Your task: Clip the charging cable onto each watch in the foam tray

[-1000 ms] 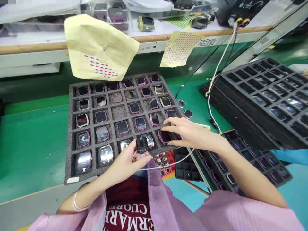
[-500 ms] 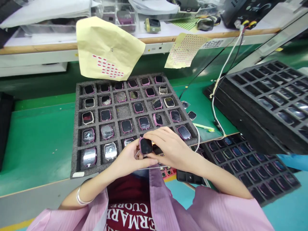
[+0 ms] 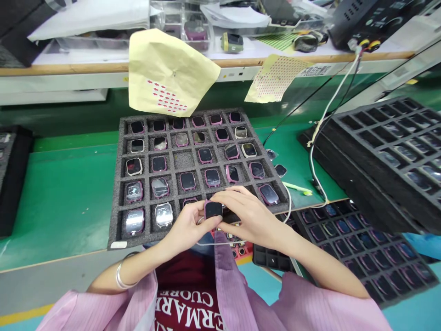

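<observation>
A purple-framed watch with a dark screen (image 3: 213,209) is held over the front edge of the grey foam tray (image 3: 116,202). My left hand (image 3: 190,226) pinches its left side, the thumb across its lower edge. My right hand (image 3: 246,216) curves around its right side, fingers closed on it. A thin white cable passes beneath my hands; where it ends is hidden. Watches in purple and light frames fill most tray compartments, and one compartment (image 3: 184,160) near the middle holds none.
Stacked black foam trays (image 3: 361,179) with watches stand at the right, and another tray (image 3: 365,248) lies lower. Yellow sheets (image 3: 168,69) hang from the shelf edge (image 3: 234,63). A green-yellow tool (image 3: 298,188) and a white cable (image 3: 313,156) are right of the tray.
The view has shifted, so the bench and tray appear farther right. The watch is still between both hands, its screen turned slightly.
</observation>
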{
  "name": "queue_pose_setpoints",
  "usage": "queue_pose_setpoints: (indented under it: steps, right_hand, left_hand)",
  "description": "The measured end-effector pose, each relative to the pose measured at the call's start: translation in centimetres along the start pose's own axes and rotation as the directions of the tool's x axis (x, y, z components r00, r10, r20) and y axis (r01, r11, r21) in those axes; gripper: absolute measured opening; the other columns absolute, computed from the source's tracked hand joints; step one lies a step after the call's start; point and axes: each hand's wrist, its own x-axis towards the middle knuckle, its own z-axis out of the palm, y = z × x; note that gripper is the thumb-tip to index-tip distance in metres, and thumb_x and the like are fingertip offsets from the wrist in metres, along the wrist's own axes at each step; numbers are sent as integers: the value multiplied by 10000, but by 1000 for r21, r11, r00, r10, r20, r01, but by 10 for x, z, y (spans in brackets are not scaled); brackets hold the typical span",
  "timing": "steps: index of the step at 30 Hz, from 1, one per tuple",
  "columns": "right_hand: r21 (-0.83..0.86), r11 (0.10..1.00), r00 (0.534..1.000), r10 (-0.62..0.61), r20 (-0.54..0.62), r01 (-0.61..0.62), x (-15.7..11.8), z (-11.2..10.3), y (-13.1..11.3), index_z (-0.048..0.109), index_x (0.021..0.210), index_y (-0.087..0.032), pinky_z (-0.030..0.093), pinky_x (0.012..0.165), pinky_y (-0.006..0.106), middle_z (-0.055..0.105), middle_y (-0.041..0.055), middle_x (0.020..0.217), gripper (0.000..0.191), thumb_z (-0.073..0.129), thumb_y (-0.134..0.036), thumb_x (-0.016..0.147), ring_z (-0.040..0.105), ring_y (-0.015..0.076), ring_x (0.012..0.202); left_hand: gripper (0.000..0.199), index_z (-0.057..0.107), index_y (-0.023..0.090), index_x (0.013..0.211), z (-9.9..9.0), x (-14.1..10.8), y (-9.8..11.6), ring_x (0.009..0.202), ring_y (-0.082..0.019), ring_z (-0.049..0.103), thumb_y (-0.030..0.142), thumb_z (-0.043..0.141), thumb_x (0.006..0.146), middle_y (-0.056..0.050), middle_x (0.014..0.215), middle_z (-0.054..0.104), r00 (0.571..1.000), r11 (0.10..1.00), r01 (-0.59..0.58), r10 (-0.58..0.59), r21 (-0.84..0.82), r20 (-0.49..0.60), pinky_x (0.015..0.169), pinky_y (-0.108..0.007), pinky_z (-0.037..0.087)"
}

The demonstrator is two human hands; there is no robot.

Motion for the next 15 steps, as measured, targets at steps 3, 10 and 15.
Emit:
queue_pose_setpoints:
  steps: [3,10,15]
  right_hand:
    - [44,999,998,16,-60,-13,-2,3,0,558,1109,-177,467,902,413,674,89,1043,289,621,-209,829,617,228,990]
    - [161,986,997,49,-54,-39,-4,5,6,566,1099,-185,481,888,390,675,83,1041,332,688,-237,795,620,222,990]
    - [176,984,997,48,-56,-37,-6,6,9,558,1121,-189,486,876,373,673,81,1044,354,698,-268,806,627,215,983]
  left_hand:
    - [292,640,112,956,0,-1,2,808,-172,588,358,683,803,-64,884,653,1000,999,-14,14,43,2,743,-270,464]
    - [288,640,111,908,1,-2,6,795,-177,593,367,692,788,-61,864,664,1000,995,-5,8,103,-27,742,-278,476]
    - [246,632,110,892,2,-2,8,768,-168,588,337,671,805,-54,836,659,999,991,23,-20,132,-26,698,-263,473]
